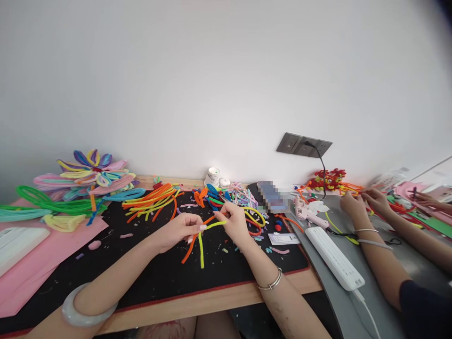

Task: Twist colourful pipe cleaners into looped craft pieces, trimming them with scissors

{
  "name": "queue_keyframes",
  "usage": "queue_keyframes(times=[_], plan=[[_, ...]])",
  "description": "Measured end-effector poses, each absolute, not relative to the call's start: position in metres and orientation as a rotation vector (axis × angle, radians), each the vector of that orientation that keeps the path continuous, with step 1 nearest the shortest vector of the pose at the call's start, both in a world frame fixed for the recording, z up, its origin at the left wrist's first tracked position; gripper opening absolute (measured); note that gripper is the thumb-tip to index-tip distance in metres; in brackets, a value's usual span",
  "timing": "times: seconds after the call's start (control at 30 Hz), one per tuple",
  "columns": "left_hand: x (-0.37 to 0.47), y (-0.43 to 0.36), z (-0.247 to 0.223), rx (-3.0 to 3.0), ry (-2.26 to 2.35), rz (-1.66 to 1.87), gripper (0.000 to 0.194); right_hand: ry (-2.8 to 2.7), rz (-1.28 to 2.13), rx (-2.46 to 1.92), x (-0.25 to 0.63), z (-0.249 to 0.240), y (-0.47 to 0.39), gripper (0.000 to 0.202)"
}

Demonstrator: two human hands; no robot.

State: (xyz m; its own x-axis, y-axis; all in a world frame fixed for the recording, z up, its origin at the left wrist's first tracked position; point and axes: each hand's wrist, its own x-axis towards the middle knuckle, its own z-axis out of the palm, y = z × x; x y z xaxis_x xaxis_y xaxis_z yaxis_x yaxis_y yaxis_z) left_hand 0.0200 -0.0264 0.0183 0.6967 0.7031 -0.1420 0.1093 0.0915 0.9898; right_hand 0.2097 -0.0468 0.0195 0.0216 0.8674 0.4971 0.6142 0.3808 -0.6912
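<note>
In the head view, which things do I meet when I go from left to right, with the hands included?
White object, bangle, left hand, right hand, phone, glue gun, a co-worker's hands, green sheet.

Found open mat (155, 278) between the forearms (132, 258), passable low apart from an orange stem (188, 252) and a yellow-green stem (201, 254) pointing down from the left hand (183, 230). Met a spread of orange and yellow stems (155, 200) beyond it, then, behind the right hand (233, 223), a tangle of blue loops (213, 194) and pastel offcuts (243, 194), with a white cup (212, 177) near the wall (226, 94). Noted poor passage to the right: phone (273, 197), glue gun (310, 215), white power strip (334, 259), then a co-worker's hands (353, 207). Saw the far left blocked by big petal loops (95, 174). Logged clear air above the piles, in front of the wall.
</note>
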Motion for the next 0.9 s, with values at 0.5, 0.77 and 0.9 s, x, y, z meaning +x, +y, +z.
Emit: queue_keyframes(times=[0.5,0.77,0.9], plan=[[0.02,-0.021,0.013,1.361,0.884,0.582,0.03,-1.386,0.192,-1.379,0.217,0.023,-0.048,0.032],[0.019,-0.015,0.01,1.136,0.94,0.952,0.03,-1.654,0.826,-1.227,0.205,0.013,-0.048,0.014],[0.021,-0.016,0.009,1.142,0.93,0.984,0.03,-1.833,0.841,-1.264,0.195,0.008,-0.051,0.01]])
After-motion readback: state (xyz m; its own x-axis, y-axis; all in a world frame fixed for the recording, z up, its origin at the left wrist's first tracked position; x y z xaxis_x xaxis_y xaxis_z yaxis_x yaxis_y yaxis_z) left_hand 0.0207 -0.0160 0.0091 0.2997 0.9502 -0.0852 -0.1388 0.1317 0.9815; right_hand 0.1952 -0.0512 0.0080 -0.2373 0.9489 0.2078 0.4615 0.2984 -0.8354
